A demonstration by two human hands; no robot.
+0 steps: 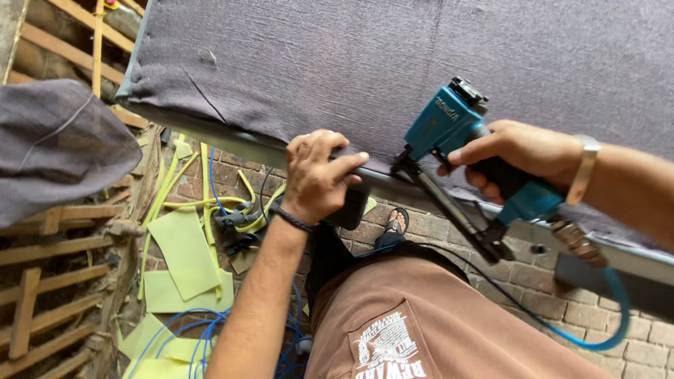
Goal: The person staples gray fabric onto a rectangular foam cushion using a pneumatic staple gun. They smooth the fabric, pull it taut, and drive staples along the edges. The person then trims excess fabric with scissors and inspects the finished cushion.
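Note:
A large panel covered in grey-purple fabric [393, 56] fills the top of the view, its lower edge running from upper left to lower right. My left hand [319, 175] presses on that edge, fingers curled over the fabric where it wraps around. My right hand [523, 154] grips the black handle of a teal pneumatic staple gun [463, 140], index finger stretched along its body. The gun's nose [406, 163] touches the fabric edge just right of my left fingertips. A blue air hose [604, 323] leaves the base of the handle.
Below are a brick floor [632, 337], yellow-green foam offcuts [186, 253], blue hose loops [203, 330] and a dark tool [235, 221]. Wooden frame slats [49, 281] and another grey-covered cushion [60, 144] stand at the left. My brown shorts [421, 323] and a sandalled foot [397, 221] show.

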